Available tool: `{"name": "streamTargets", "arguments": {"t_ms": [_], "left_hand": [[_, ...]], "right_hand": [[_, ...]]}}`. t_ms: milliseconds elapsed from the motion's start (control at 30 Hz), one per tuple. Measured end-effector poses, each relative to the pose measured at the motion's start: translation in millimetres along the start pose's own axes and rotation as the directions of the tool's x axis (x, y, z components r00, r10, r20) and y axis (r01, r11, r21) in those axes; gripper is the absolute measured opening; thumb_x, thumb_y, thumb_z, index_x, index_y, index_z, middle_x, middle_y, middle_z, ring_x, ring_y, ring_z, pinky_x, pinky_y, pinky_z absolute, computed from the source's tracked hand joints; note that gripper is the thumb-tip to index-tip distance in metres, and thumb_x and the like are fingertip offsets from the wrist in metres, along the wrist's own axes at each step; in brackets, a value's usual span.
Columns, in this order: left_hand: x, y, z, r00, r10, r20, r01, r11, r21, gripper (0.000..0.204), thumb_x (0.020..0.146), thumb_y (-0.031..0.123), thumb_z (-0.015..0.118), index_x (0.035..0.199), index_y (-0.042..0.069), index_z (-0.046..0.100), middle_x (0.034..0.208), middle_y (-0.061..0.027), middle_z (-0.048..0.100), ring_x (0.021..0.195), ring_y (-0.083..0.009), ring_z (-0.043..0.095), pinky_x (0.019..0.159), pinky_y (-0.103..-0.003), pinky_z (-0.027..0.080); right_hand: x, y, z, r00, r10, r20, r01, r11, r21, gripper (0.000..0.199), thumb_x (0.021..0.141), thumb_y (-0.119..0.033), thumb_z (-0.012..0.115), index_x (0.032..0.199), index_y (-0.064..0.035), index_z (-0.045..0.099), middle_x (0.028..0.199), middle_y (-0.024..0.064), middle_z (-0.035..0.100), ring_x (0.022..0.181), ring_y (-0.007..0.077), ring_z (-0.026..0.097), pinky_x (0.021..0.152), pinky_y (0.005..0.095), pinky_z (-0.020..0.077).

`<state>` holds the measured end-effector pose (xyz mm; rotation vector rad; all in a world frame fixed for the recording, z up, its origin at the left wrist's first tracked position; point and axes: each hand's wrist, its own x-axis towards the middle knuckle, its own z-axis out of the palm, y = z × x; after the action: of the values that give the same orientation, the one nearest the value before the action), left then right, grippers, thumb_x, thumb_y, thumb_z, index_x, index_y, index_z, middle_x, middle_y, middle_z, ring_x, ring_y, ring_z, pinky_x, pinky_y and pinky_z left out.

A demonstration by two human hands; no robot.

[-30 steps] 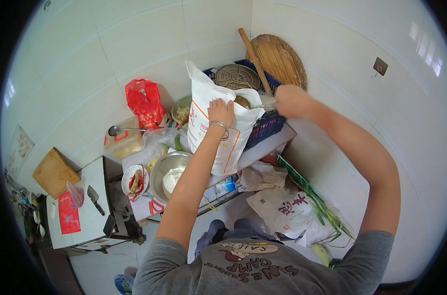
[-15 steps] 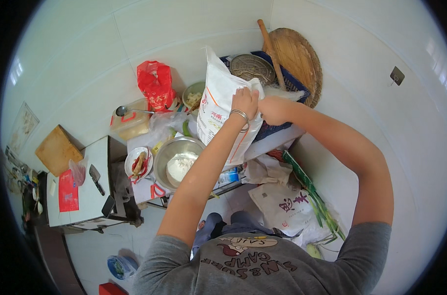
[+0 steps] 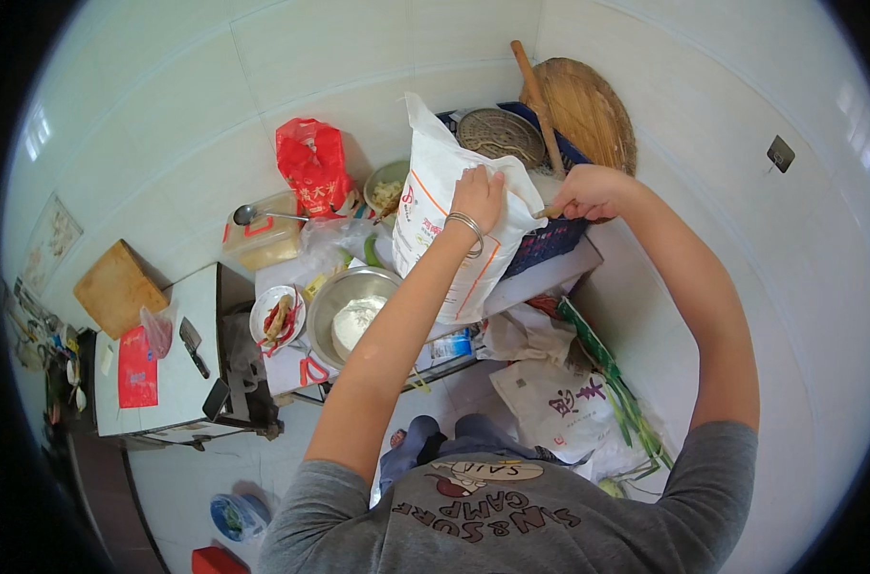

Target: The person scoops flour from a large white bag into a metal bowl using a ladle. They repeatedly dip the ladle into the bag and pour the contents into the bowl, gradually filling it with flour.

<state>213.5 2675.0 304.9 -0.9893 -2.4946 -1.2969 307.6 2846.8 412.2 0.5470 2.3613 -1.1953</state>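
Observation:
A tall white woven sack (image 3: 437, 218) with orange stripes stands at the table's back edge, next to a blue basket. My left hand (image 3: 478, 198), with bangles at the wrist, grips the sack's upper part, its fingers over the top fold. Just right of the sack's upper corner is my right hand (image 3: 588, 194), fingers closed round a short brownish thing (image 3: 548, 212) that meets the corner; its kind is unclear. Left of the sack, a steel bowl (image 3: 320, 320) holds a heap of white powder (image 3: 354, 323), partly covered by my left forearm.
Behind the sack, the blue basket (image 3: 542, 247) holds a round dark metal piece (image 3: 497, 134); a rolling pin (image 3: 532, 86) leans on a round wooden board (image 3: 588, 110). A plate (image 3: 265, 304), red-handled scissors (image 3: 311, 369) and a red bag (image 3: 312, 167) lie leftward. A cleaver (image 3: 194, 346) rests on the left counter.
My right hand has moved right, away from my left hand, and the brownish thing now shows at its fingers. My left hand stays on the sack. The whole view has shifted slightly.

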Motion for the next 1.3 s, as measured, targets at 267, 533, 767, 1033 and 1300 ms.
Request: {"name": "streamTargets", "arguments": {"t_ms": [267, 533, 767, 1033, 1300], "left_hand": [[-1, 8, -9, 0.999, 0.020, 0.042, -0.019, 1.000, -0.019, 0.056, 0.092, 0.037, 0.031, 0.120, -0.010, 0.040, 0.121, -0.0318, 0.043, 0.119, -0.0428, 0.035, 0.103, -0.043, 0.024], [-4, 0, -1, 0.990, 0.113, -0.089, -0.112, 0.994, 0.012, 0.042, 0.088, 0.028, 0.037, 0.102, -0.009, 0.048, 0.105, -0.0290, 0.052, 0.101, -0.0424, 0.045, 0.090, -0.046, 0.034], [-5, 0, 2, 0.986, 0.126, -0.112, -0.136, 0.988, -0.079, 0.046, 0.088, 0.029, 0.038, 0.110, -0.011, 0.045, 0.107, -0.0324, 0.050, 0.104, -0.0442, 0.044, 0.092, -0.047, 0.033], [-8, 3, -3, 0.978, 0.163, -0.131, -0.178, 0.978, -0.109, 0.045, 0.089, 0.029, 0.039, 0.109, -0.011, 0.045, 0.108, -0.0343, 0.048, 0.106, -0.0470, 0.042, 0.095, -0.047, 0.031], [-9, -3, -7, 0.976, 0.176, -0.130, -0.193, 0.972, -0.134, 0.042, 0.087, 0.028, 0.041, 0.103, -0.010, 0.046, 0.104, -0.0344, 0.049, 0.102, -0.0471, 0.043, 0.092, -0.048, 0.032]], "right_hand": [[-73, -7, -37, 1.000, -0.007, -0.005, 0.008, 0.971, 0.239, 0.022, 0.086, -0.011, 0.050, 0.089, 0.0083, 0.058, 0.056, -0.0001, 0.045, 0.036, 0.0023, 0.026, 0.031, 0.0183, 0.0185], [-121, -19, -42, 0.978, -0.002, -0.209, 0.038, 0.985, 0.166, 0.020, 0.084, -0.010, 0.051, 0.085, 0.0081, 0.060, 0.054, 0.0013, 0.048, 0.036, 0.0021, 0.027, 0.031, 0.0188, 0.0184], [-145, -25, -40, 0.960, 0.054, -0.275, -0.004, 0.984, 0.179, 0.021, 0.084, -0.010, 0.049, 0.086, 0.0081, 0.060, 0.053, 0.0002, 0.047, 0.036, 0.0025, 0.027, 0.030, 0.0186, 0.0189], [-172, -39, -33, 0.929, 0.069, -0.362, -0.037, 0.995, 0.092, 0.021, 0.085, -0.011, 0.048, 0.084, 0.0058, 0.060, 0.053, -0.0014, 0.046, 0.036, 0.0019, 0.027, 0.029, 0.0187, 0.0183], [-185, -44, -28, 0.890, 0.170, -0.423, -0.109, 0.981, 0.163, 0.021, 0.085, -0.014, 0.049, 0.088, 0.0020, 0.061, 0.053, -0.0040, 0.045, 0.036, 0.0005, 0.026, 0.028, 0.0175, 0.0157]]}}
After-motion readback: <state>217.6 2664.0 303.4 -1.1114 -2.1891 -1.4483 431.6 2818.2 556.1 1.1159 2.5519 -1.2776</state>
